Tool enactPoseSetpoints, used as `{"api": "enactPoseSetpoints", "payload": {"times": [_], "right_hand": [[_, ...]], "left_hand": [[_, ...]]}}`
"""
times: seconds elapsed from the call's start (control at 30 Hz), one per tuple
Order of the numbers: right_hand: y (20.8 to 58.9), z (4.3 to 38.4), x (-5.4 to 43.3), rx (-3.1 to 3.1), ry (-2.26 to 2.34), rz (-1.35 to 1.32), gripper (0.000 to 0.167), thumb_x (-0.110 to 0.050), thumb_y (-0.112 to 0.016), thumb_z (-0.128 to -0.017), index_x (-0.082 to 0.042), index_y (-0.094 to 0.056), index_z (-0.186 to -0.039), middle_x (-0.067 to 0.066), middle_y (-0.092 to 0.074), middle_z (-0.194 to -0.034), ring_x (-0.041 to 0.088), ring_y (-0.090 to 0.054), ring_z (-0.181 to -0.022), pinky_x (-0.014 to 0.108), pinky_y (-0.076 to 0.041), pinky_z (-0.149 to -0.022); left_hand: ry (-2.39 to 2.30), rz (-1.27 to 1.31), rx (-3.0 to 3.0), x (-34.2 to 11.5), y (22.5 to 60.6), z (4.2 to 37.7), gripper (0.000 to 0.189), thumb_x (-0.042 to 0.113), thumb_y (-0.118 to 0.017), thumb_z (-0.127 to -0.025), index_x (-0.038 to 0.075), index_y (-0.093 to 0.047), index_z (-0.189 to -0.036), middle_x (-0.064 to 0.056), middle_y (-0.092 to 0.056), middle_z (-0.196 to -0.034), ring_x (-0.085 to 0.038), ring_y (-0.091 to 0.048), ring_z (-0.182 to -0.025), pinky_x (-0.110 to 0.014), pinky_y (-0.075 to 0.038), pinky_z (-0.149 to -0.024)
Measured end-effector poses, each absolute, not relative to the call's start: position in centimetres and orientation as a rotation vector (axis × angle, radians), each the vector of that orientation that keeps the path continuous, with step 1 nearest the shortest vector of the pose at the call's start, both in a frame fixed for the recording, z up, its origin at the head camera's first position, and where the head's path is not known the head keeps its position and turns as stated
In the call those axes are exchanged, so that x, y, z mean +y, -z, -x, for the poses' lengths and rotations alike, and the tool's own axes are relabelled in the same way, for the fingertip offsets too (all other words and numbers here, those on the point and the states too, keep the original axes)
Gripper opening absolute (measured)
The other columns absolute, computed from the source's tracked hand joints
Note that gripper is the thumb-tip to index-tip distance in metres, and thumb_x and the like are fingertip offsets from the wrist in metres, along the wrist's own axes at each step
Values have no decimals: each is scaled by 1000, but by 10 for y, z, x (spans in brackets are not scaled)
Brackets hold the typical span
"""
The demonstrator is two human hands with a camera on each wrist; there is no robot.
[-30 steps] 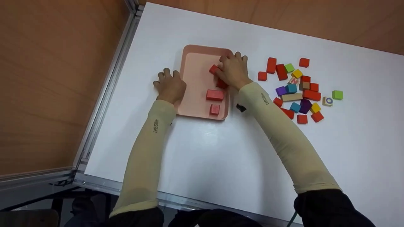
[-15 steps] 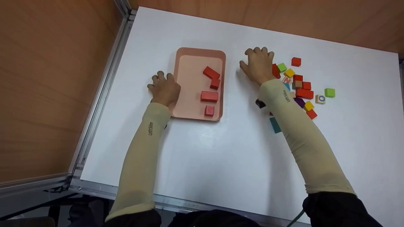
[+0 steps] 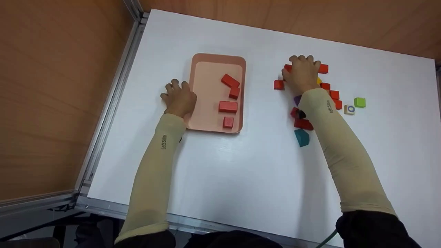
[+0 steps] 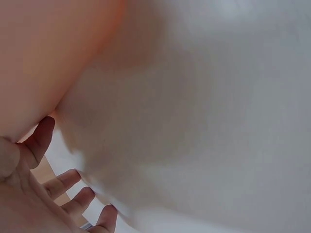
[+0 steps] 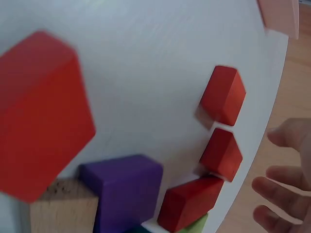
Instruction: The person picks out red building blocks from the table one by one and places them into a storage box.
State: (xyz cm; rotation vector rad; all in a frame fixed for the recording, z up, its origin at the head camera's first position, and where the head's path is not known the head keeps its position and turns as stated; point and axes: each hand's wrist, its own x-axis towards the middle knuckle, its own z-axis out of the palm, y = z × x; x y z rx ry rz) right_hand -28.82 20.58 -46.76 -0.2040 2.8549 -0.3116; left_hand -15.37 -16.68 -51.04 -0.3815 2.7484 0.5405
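Observation:
A pink tray (image 3: 206,103) holds several red blocks (image 3: 228,106) along its right side. My left hand (image 3: 179,100) rests at the tray's left edge, fingers spread; in the left wrist view its thumb (image 4: 41,141) touches the tray wall (image 4: 48,53). My right hand (image 3: 301,74) is over the upper left of the block pile, hiding part of it. In the right wrist view, its fingers (image 5: 274,191) are loosely bent and apart, with nothing between them. Near them stand red blocks (image 5: 223,94); a purple block (image 5: 127,194) is lower left.
Right of my right hand lie a lime green block (image 3: 360,102) and a letter block (image 3: 349,109). A teal block (image 3: 301,137) and a long red block (image 3: 303,124) sit beneath the right wrist. A wooden wall (image 3: 69,86) borders the table on the left.
My right hand has let go of a red block in the tray and moved right to the loose blocks. My left hand stays beside the tray. The view has shifted slightly.

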Motion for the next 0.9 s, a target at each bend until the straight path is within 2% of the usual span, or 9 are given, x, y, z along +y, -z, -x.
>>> {"api": "enactPoseSetpoints", "payload": {"times": [0.37, 0.53, 0.7, 0.9], "right_hand": [[476, 289, 234, 2690, 334, 359, 77, -32, -64, -92, -15, -29, -158, 17, -33, -157, 43, -23, -142, 67, -18, -106], [479, 288, 239, 2692, 354, 348, 78, -25, -67, -90, -12, -29, -158, 19, -38, -153, 43, -25, -140, 66, -18, -106], [477, 287, 240, 2709, 377, 321, 80, -27, -69, -89, -10, -31, -156, 20, -41, -150, 42, -27, -139, 66, -19, -105], [471, 287, 234, 2759, 414, 306, 76, -33, -67, -91, -9, -34, -155, 19, -41, -151, 40, -28, -140, 65, -17, -106]], "left_hand": [[-510, 384, 2758, -162, 506, 153, 38, 24, -36, -101, -3, -50, -125, -29, -19, -151, -46, -21, -131, -63, -28, -94], [-513, 373, 2778, -161, 507, 151, 38, 24, -37, -100, -3, -50, -124, -28, -22, -149, -46, -23, -130, -63, -29, -93], [-510, 363, 2774, -161, 507, 150, 39, 25, -37, -100, -3, -49, -126, -28, -22, -149, -46, -23, -130, -63, -29, -93], [-519, 366, 2778, -163, 507, 150, 39, 24, -36, -100, -3, -50, -125, -30, -20, -151, -47, -21, -132, -64, -28, -94]]}}
